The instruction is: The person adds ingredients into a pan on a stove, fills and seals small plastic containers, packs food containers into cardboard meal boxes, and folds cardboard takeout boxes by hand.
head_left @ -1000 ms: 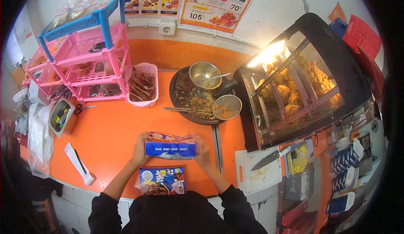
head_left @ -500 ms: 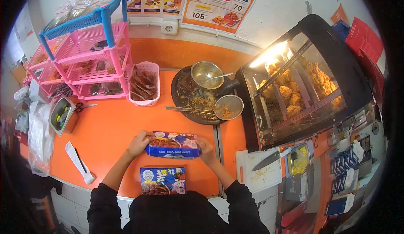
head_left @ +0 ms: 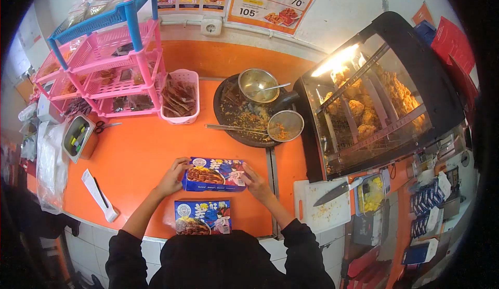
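Note:
A blue printed food box [head_left: 214, 174] with a picture of a meal on its lid lies between my hands on the orange table, closed, lid facing up. My left hand [head_left: 174, 179] grips its left end, fingers over the far corner. At the right end, my right hand [head_left: 255, 185] holds the box with fingers on its edge. Nearer my body sits a second box [head_left: 204, 217] of the same print, its lower edge partly hidden by my black clothing.
A dark round pan [head_left: 244, 117] with crumbs carries a metal bowl [head_left: 257, 85] and a strainer [head_left: 285, 126]. On the right are a lit fried chicken display case [head_left: 374, 102] and a knife [head_left: 332, 194] on a white cutting board [head_left: 312, 221]. Tongs [head_left: 99, 195] lie left, near scissors [head_left: 106, 126].
The box between my hands has tipped from showing its front side to lying flatter with the lid up. Both hands still hold its ends. The view has shifted slightly.

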The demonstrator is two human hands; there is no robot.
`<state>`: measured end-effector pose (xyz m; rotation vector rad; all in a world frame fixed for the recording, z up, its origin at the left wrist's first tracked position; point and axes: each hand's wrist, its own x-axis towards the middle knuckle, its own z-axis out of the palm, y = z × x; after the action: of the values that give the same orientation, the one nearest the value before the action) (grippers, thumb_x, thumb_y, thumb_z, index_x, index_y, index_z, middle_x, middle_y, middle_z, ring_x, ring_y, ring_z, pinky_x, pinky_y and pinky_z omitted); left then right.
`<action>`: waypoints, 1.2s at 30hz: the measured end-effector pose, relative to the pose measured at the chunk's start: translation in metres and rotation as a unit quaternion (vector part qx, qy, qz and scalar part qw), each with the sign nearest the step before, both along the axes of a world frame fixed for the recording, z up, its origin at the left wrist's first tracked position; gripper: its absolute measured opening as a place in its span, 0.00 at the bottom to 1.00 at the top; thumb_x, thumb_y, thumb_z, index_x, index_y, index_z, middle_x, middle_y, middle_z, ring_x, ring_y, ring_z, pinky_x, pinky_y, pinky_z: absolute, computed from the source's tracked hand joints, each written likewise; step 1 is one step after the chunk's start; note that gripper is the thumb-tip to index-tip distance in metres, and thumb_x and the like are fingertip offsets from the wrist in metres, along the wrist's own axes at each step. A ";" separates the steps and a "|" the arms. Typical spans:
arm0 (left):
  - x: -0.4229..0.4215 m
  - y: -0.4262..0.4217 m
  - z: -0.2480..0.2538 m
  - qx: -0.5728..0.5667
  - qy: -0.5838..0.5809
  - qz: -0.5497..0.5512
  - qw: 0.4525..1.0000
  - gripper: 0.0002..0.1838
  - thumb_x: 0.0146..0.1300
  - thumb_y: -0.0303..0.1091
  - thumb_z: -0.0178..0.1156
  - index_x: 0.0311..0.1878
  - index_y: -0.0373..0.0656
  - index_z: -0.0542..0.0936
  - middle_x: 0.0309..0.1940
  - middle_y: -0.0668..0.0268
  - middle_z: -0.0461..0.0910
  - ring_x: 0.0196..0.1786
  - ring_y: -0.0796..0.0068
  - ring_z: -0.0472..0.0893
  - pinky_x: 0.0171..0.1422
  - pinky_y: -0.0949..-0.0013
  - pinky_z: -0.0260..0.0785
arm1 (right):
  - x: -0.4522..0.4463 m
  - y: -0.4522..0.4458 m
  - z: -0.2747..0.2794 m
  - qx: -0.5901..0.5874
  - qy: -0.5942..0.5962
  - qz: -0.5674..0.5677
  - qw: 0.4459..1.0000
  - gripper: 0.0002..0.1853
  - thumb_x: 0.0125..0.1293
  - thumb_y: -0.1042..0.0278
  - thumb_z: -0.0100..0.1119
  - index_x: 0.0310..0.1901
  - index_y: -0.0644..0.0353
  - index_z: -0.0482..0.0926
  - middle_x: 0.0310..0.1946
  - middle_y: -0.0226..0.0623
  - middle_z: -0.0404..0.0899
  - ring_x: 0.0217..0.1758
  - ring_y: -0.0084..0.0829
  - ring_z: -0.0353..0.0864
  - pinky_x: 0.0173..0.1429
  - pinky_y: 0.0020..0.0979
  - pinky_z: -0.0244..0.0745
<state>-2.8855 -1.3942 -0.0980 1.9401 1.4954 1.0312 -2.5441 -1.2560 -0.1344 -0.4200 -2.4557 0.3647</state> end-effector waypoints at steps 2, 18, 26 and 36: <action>-0.004 -0.003 0.015 -0.029 0.037 -0.021 0.999 0.39 0.44 0.34 0.75 0.61 0.41 0.69 0.64 0.51 0.63 0.69 0.51 0.65 0.71 0.57 0.62 | 0.001 -0.003 0.000 -0.002 -0.011 -0.001 1.000 0.31 0.55 0.84 0.58 0.61 0.51 0.67 0.69 0.53 0.61 0.69 0.53 0.67 0.66 0.43 0.73; 0.012 -0.019 0.058 0.027 0.298 -0.050 0.953 0.41 0.52 0.55 0.70 0.56 0.28 0.68 0.70 0.46 0.56 0.71 0.45 0.61 0.72 0.54 0.62 | 0.004 -0.040 0.083 -0.043 -0.233 -0.013 0.971 0.35 0.55 0.65 0.68 0.65 0.51 0.65 0.73 0.52 0.52 0.78 0.51 0.49 0.75 0.59 0.46; 0.034 -0.016 0.011 -0.068 0.046 0.062 0.995 0.36 0.58 0.50 0.68 0.57 0.31 0.66 0.61 0.41 0.67 0.61 0.42 0.73 0.62 0.52 0.71 | -0.034 -0.058 0.033 -0.186 -0.023 -0.128 0.974 0.39 0.54 0.55 0.72 0.68 0.42 0.69 0.72 0.59 0.51 0.74 0.57 0.56 0.67 0.49 0.67; 0.037 0.009 -0.003 -0.065 0.011 0.104 0.992 0.34 0.59 0.41 0.66 0.64 0.37 0.63 0.54 0.44 0.75 0.55 0.42 0.77 0.58 0.51 0.72 | -0.078 -0.043 0.059 0.052 -0.091 -0.148 0.983 0.34 0.56 0.52 0.68 0.60 0.63 0.71 0.64 0.62 0.64 0.66 0.58 0.67 0.65 0.49 0.69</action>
<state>-2.8489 -1.3851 -0.1012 1.7400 1.7608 0.9741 -2.6223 -1.2990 -0.0758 -0.7924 -2.5215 0.0754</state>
